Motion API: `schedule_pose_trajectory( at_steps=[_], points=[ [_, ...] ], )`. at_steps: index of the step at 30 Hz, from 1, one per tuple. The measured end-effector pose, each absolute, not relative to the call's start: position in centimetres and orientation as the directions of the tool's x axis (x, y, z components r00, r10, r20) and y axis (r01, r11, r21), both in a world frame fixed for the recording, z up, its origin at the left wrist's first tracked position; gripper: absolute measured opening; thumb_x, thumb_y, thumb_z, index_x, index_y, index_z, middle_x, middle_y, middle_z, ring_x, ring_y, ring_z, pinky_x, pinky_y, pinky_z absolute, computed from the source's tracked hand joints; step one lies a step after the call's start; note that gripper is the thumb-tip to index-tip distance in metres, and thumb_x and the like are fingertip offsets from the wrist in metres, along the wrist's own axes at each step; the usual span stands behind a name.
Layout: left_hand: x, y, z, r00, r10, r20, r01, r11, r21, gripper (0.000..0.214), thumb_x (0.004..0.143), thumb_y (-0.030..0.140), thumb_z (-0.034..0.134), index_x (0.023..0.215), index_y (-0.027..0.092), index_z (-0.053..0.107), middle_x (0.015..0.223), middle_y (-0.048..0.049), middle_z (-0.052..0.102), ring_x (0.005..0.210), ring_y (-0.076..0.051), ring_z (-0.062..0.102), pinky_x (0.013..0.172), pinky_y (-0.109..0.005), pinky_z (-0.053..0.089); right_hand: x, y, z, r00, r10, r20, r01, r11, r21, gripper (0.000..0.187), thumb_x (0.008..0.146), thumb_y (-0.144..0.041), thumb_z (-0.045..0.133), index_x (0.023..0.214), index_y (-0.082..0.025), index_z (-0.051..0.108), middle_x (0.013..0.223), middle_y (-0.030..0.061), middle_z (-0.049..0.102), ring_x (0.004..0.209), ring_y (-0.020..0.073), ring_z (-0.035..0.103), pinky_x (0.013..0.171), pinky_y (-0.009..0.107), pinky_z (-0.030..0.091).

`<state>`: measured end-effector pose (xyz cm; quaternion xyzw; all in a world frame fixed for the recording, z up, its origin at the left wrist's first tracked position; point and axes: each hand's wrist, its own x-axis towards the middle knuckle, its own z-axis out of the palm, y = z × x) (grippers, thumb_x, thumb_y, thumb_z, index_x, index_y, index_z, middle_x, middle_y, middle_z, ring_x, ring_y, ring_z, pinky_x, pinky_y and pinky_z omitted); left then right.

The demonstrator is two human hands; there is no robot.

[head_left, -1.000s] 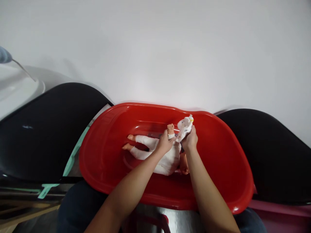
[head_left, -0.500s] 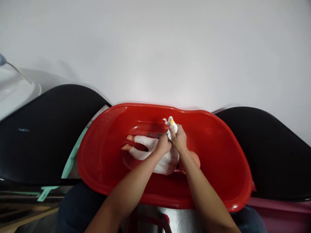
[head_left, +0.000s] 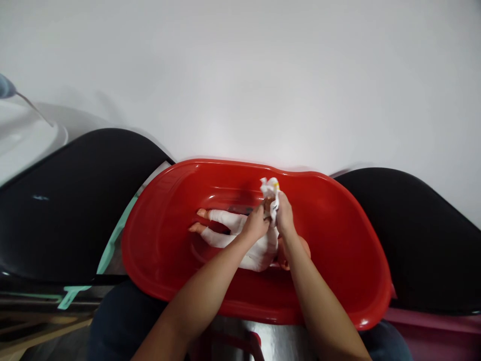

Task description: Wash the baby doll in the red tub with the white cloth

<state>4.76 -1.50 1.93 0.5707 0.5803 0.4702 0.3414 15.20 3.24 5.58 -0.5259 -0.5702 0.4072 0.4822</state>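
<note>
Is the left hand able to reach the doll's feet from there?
Probably yes: nothing covers the doll's feet in the red tub, though the left hand looks busy beside the white cloth.

The white-clad doll (head_left: 263,250) lies in a red tub (head_left: 345,240), crumpled white cloth (head_left: 270,186) above it.

Soft light, dimmer corners; glare on red tub (head_left: 338,240); faint shadows behind 2 black seats (head_left: 82,200).

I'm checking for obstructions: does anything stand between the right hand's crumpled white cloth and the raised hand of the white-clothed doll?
Nothing visible: the crumpled white cloth apparently touches the raised hand of the white-clothed doll.
</note>
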Motion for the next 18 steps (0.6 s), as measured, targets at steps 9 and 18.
schedule_pose_trajectory(
  at_steps=[9, 18],
  points=[
    [4.6, -1.1, 1.9, -0.043, 0.998, 0.05, 0.458, -0.025, 0.889, 0.034, 0.094, 0.01, 0.062, 0.127, 0.016, 0.068, 0.117, -0.0153, 0.077, 0.111, -0.03, 0.072, 0.1, -0.038, 0.054, 15.3, 3.4, 3.8, -0.199, 0.827, 0.526, 0.512, 0.545, -0.664, 0.031, 0.103, -0.047, 0.058, 0.115, -0.022, 0.072, 0.106, 0.0095, 0.072, 0.096, 0.0245, 0.065, 0.09, 0.039, 0.051],
    [4.6, -1.8, 2.5, -0.009, 0.993, 0.115, 0.479, -0.097, 0.873, 0.044, 0.089, 0.009, 0.065, 0.133, 0.016, 0.064, 0.125, -0.0158, 0.073, 0.118, -0.031, 0.069, 0.101, -0.039, 0.055, 15.8, 3.3, 5.6, -0.026, 0.943, 0.33, 0.591, 0.281, -0.756, 0.047, 0.1, -0.065, 0.051, 0.094, -0.02, 0.066, 0.085, 0.0068, 0.071, 0.077, 0.022, 0.062, 0.072, 0.032, 0.044]
  ],
)
